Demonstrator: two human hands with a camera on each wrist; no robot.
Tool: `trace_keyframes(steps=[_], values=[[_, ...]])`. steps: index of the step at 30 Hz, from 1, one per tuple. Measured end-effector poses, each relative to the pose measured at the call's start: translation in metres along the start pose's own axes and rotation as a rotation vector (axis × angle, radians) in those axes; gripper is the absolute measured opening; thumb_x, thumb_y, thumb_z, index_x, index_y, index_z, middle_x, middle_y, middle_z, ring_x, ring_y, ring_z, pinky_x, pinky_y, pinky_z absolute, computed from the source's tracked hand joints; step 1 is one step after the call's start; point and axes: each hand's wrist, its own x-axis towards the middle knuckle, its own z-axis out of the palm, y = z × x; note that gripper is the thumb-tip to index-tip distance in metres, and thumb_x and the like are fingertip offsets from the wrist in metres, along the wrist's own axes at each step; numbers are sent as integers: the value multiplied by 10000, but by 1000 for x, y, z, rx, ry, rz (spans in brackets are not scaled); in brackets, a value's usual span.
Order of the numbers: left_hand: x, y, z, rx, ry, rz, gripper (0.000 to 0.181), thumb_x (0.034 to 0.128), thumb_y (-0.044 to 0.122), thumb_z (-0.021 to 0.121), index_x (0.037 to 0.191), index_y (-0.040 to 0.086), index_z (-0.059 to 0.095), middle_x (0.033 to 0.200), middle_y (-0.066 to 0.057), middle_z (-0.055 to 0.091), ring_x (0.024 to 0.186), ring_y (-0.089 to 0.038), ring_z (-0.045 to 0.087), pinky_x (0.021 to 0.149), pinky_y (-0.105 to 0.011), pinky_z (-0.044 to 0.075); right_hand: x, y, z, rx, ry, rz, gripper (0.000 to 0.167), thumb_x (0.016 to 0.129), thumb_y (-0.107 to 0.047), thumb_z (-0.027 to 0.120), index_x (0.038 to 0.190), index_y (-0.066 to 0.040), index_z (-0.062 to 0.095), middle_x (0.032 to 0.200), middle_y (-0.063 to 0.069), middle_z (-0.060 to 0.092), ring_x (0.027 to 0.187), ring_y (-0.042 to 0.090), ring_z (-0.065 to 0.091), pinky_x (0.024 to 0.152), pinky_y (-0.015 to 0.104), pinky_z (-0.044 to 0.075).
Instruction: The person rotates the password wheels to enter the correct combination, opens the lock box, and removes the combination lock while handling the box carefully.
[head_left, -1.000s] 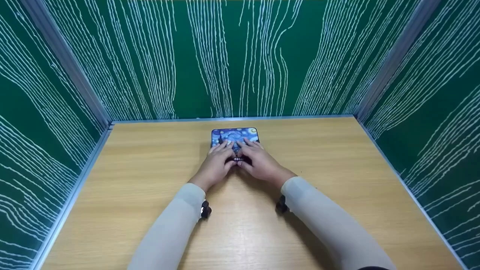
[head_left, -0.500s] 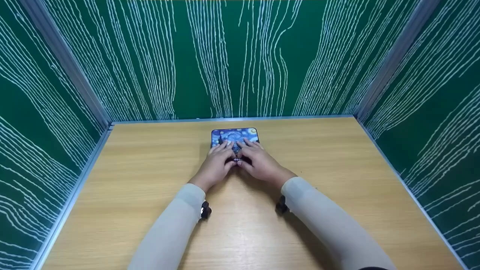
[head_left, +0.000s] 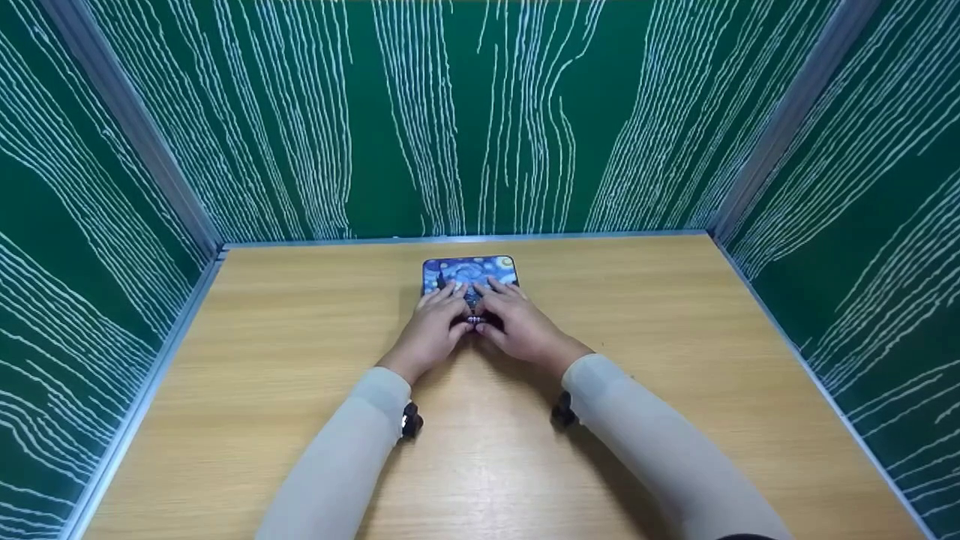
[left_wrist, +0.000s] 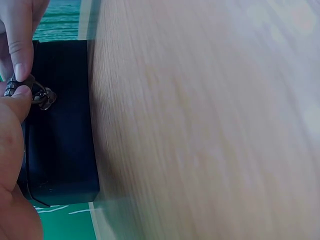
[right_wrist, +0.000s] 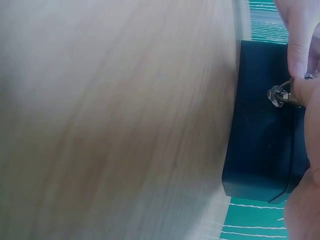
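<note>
A box with a blue painted lid (head_left: 471,270) of swirls and a yellow moon stands near the back of the table. Its dark front (left_wrist: 62,145) carries a metal clasp (left_wrist: 48,99), through which hangs a small combination padlock (left_wrist: 11,87) with number dials. My left hand (head_left: 431,330) pinches one end of the padlock between thumb and fingers, its other fingers lying on the lid. From the other side my right hand (head_left: 521,326) pinches the padlock too, with fingertips on the lid. The shackle (right_wrist: 286,84) still passes through the clasp. The dial digits are too small to read.
The wooden table (head_left: 480,450) is bounded by a metal edge strip (head_left: 300,242) and green walls (head_left: 517,112) with white lines on three sides. Small black devices (head_left: 411,420) sit under both wrists.
</note>
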Motion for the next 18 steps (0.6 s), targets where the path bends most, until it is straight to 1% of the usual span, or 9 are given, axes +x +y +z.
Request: trace_keyframes(steps=[9,18], values=[[1,0,0,2,-1,-1,122,1133,279,695,1139,159,710,1815,-45,423,1754,-309,308,1474,-519,160,-1,1,1,1,9,-3,151,1144,-294,697,1273,-216,704,1820,58,456,1755,376,297,1451,635,177],[0,0,0,9,4,21,141,1132,280,695,1169,146,714,1808,-85,443,1748,-338,327,1466,-556,184,0,1,1,0,13,-28,149,1151,-279,682,1258,-184,724,1782,84,515,1743,396,321,1452,635,187]])
